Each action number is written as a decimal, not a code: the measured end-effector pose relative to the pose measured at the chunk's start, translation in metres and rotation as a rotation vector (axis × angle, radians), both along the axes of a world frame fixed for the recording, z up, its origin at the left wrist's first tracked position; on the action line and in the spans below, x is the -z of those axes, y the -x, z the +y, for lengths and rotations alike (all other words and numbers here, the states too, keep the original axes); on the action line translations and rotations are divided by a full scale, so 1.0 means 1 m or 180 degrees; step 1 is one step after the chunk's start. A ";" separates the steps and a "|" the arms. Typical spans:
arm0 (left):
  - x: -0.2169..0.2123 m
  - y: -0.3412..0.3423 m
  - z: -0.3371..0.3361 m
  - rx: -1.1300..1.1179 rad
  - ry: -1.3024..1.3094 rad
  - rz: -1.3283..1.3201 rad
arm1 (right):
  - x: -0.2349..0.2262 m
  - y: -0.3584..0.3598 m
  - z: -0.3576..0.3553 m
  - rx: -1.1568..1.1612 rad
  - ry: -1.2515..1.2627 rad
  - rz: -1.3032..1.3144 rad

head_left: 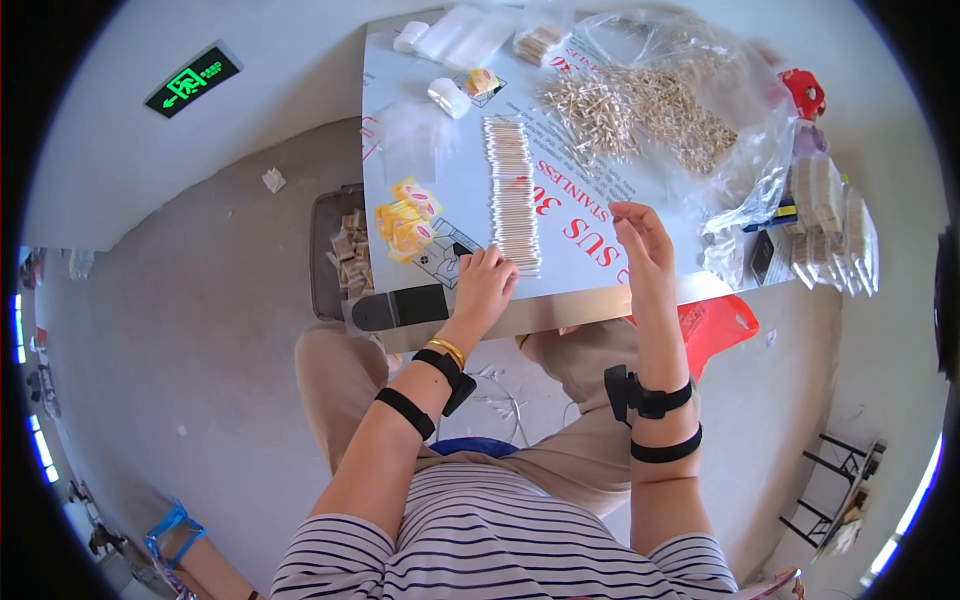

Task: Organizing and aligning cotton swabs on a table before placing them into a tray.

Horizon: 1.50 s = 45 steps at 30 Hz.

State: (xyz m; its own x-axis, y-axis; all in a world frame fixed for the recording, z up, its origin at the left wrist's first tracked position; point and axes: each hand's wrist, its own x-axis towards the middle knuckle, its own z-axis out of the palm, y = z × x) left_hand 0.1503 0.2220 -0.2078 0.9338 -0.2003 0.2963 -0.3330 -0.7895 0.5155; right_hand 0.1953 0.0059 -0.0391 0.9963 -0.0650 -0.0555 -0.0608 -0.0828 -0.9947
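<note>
Row of thin pale cotton swabs with white tips [511, 180] lies on the grey-blue, smooth-topped desk [462, 160], in front of the person, with its near end close to the desk edge. The bare left hand [487, 284] touches this near end with curled fingers; whether it grips any swabs or only rests against them, I cannot tell. The bare right hand [646, 240] is loosely half open above the desk, to the right of the row, and I see nothing held in it. The main risk, I think, is for the order of the row: the sticks are loose and probably roll easily, so an uneven push from the left fingers could turn some of them crosswise or break the line. A push toward the body could also drop swabs over the edge. The left wrist is close to the small yellow paper packets [408, 222], so a wide sweep to that side could scatter them. On the far right, the crumpled clear plastic bag [748, 150] surrounds part of the loose heap of pale swabs [605, 110]; if a sleeve or the right hand catches the bag, the heap could spread toward the row.
</note>
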 end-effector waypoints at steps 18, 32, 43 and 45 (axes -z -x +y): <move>-0.125 0.029 0.015 0.0144 0.0251 -0.0496 | 0.007 0.029 0.026 -0.1525 0.1957 -0.0750; -0.160 0.067 0.041 -0.0341 0.0843 -0.0466 | -0.025 0.044 0.047 -0.2000 0.0936 -0.0130; -0.163 0.066 0.037 -0.0351 0.0989 -0.0466 | -0.015 0.042 0.042 -0.2018 0.0884 -0.0161; -0.151 0.062 0.034 -0.0298 0.0908 -0.0502 | -0.010 0.042 0.040 -0.1972 0.0890 -0.0105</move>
